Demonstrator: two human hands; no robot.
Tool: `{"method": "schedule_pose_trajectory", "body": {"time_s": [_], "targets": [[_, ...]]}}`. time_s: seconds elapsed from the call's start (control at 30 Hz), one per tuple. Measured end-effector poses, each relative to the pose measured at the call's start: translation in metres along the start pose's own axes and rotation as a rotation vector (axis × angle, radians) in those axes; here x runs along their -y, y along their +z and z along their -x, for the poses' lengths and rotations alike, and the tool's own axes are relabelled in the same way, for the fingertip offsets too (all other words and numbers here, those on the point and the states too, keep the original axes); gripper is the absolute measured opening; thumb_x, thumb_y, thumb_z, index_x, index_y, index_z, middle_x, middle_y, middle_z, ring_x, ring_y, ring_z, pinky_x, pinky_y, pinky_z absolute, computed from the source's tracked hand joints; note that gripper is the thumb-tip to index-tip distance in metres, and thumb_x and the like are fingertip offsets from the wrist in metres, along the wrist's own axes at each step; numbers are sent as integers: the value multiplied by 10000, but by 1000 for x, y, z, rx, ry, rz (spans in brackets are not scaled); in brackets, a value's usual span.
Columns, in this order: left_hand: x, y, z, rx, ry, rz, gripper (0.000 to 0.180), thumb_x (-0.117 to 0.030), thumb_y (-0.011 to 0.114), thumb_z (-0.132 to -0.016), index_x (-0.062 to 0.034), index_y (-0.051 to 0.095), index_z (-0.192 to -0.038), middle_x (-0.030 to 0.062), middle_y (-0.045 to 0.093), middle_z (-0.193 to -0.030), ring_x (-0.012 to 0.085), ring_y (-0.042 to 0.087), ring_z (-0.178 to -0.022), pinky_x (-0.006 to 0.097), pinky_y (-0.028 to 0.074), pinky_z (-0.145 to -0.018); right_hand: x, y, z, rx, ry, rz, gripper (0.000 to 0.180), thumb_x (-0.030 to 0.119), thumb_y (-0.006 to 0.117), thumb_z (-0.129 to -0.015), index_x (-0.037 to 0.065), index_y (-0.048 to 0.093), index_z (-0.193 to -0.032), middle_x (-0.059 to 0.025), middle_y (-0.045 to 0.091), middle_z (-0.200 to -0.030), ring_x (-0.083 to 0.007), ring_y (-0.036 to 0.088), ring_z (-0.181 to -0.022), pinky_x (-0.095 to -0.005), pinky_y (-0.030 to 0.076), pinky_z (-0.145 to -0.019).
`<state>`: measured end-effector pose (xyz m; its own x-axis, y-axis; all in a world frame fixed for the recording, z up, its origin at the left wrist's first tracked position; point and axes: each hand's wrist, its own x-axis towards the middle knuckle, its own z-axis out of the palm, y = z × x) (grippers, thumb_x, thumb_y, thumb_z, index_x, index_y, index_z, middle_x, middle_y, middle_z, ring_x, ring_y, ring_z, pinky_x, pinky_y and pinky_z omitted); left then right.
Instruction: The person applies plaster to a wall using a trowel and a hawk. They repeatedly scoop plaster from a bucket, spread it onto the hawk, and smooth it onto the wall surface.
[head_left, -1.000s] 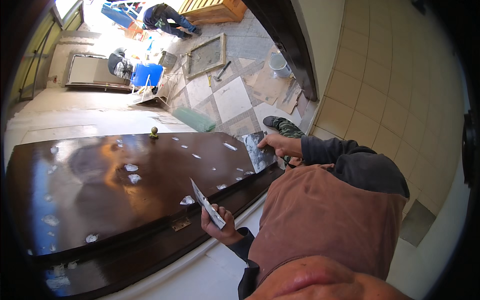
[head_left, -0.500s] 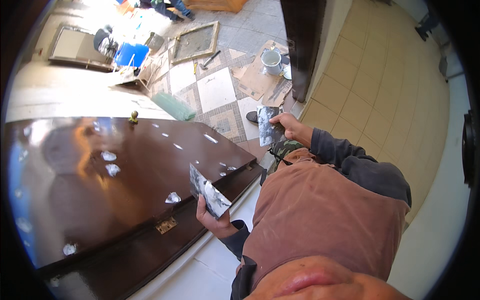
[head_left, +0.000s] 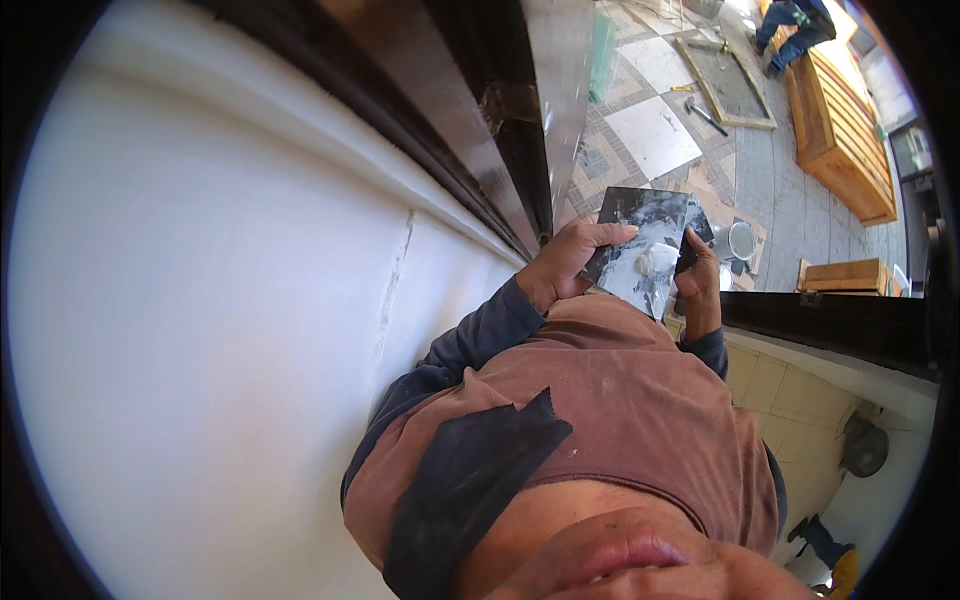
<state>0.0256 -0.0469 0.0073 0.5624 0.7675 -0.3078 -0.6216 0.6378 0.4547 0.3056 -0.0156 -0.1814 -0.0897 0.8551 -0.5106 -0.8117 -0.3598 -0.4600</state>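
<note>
My left hand (head_left: pixel 566 262) grips the edge of a flat, dark square plate (head_left: pixel 622 208), its thumb lying on top. White putty is smeared over this plate, with a thick lump (head_left: pixel 657 259) near its right side. My right hand (head_left: pixel 703 280) holds a second putty-stained plate, a flat spreader (head_left: pixel 699 216), partly hidden behind the first. Both plates are close together in front of my waist, overlapping in view; I cannot tell whether they touch.
A white wall (head_left: pixel 210 270) and a dark brown door frame (head_left: pixel 440 100) stand close on my left. Ahead on the tiled floor are a metal bucket (head_left: pixel 740 241), a hammer (head_left: pixel 708 120), a wooden frame (head_left: pixel 765 124) and a slatted wooden crate (head_left: pixel 835 150). Another person's legs (head_left: pixel 790 45) show beyond.
My view has swung right, away from the brown door panel with white patches. The two plates, held apart before, are now brought together before me.
</note>
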Motion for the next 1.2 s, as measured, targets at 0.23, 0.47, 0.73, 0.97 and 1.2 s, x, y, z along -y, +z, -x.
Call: {"method": "schedule_pose_trajectory", "body": {"time_s": [0.23, 0.47, 0.73, 0.97, 1.2], "targets": [[3, 9, 7, -12, 60, 59, 307, -94, 661, -969, 51, 615, -1235, 166, 735, -1093, 238, 752, -906, 388, 628, -820, 5, 40, -11, 90, 188, 135, 281, 142, 606, -999, -17, 639, -1228, -172, 725, -1171, -340, 708, -1053, -518, 551, -975], [13, 26, 20, -79, 202, 104, 309, -76, 635, -972, 28, 601, -1261, 148, 722, -1129, 239, 749, -928, 400, 636, -833, 44, 81, -11, 173, 158, 316, 242, 132, 634, -982, -27, 642, -1164, -182, 727, -1084, -341, 723, -979, -501, 579, -939], [23, 22, 39, -187, 293, 116, 291, -90, 631, -980, 28, 613, -1246, 155, 724, -1140, 251, 741, -972, 392, 619, -882, 72, 134, -1, 227, 79, 442, 193, 95, 685, -937, -16, 670, -1094, -131, 727, -979, -277, 732, -846, -438, 618, -788], [30, -25, 37, -240, 259, 245, 335, -151, 625, -975, 63, 626, -1233, 197, 737, -1110, 321, 747, -965, 443, 626, -874, 71, 79, -30, 85, 58, 380, 205, 136, 692, -944, -26, 692, -1069, -123, 730, -975, -251, 727, -829, -397, 603, -777], [26, -52, 24, -125, 153, 234, 301, -225, 540, -1016, 34, 598, -1157, 194, 641, -680, 221, 540, -410, 328, 462, -344, 47, -5, -74, -179, 324, 95, 139, 112, 710, -925, 22, 699, -1030, -90, 718, -954, -257, 706, -824, -454, 588, -804]]}}
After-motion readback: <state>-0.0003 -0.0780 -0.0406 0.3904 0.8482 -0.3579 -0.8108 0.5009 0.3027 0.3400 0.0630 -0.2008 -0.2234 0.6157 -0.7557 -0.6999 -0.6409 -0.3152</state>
